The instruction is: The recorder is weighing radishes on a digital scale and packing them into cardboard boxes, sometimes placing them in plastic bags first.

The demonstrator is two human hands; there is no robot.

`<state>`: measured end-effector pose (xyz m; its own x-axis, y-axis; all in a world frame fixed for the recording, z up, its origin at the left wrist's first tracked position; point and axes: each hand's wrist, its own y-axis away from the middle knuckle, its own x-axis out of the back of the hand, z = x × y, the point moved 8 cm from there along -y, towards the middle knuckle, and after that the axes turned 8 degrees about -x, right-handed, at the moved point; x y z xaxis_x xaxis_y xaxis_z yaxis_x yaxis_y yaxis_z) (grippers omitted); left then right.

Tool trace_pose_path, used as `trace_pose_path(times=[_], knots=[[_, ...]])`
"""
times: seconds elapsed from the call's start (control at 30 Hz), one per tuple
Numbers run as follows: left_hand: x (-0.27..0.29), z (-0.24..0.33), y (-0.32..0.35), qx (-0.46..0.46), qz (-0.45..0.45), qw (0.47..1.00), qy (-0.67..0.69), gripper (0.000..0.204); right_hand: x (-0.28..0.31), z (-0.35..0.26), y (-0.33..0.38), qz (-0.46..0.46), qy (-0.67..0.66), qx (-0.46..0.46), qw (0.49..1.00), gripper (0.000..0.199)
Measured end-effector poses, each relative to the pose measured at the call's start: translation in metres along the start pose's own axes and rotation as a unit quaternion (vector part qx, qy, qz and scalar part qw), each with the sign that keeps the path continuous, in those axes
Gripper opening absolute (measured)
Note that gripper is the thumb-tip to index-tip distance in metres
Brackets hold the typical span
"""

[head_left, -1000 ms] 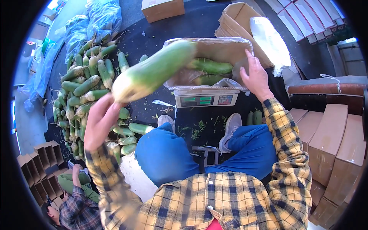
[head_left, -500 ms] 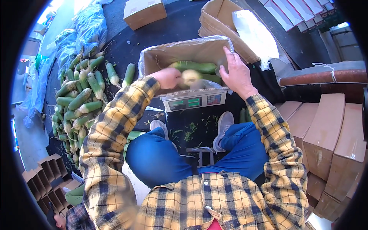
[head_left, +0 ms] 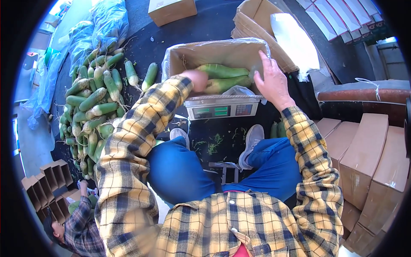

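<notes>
Nearest us, at the bottom centre of the frame, is our plaid shirt (head_left: 201, 227), with our blue trousers (head_left: 180, 171) and pale shoes (head_left: 254, 141) just above it. Between the shoes, green leaf scraps (head_left: 214, 144) lie on the black floor covering (head_left: 145, 47).

Past them, near the centre, a digital scale (head_left: 205, 113) carries an open cardboard carton (head_left: 218, 50) lined with clear plastic. Two green radishes (head_left: 224, 71) lie side by side in it. Our left hand (head_left: 197, 80) is in the carton at their left ends; it is blurred, and we cannot tell whether it grips one. Our right hand (head_left: 274, 85) is open at the carton's right rim, its fingers stretched out and its thumb apart.

Left of centre, a heap of green radishes (head_left: 92, 102) with stringy roots spreads over the floor covering. At the lower left we see a co-worker (head_left: 81, 222) beside empty open boxes (head_left: 48, 184); at the right, closed cartons (head_left: 364, 154) are stacked.

Farthest off are blue plastic bags (head_left: 110, 25) at the upper left, a closed box (head_left: 172, 12) at top centre and a white sack (head_left: 293, 40) at the upper right.
</notes>
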<state>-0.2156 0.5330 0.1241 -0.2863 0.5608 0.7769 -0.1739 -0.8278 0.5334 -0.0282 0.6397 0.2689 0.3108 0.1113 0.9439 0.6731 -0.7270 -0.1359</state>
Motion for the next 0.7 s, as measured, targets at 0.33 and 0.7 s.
trace_pose_path(times=[0.33, 0.7], knots=[[0.097, -0.033, 0.250, 0.018, 0.517, 0.776, 0.362, 0.035, -0.003, 0.012, 0.000, -0.007, 0.011, -0.003, 1.000, 0.064], [-0.517, -0.111, 0.368, 0.552, 0.251, 0.588, 0.536, 0.029, -0.016, 0.005, -0.004, 0.002, 0.021, 0.055, 0.998, 0.063]])
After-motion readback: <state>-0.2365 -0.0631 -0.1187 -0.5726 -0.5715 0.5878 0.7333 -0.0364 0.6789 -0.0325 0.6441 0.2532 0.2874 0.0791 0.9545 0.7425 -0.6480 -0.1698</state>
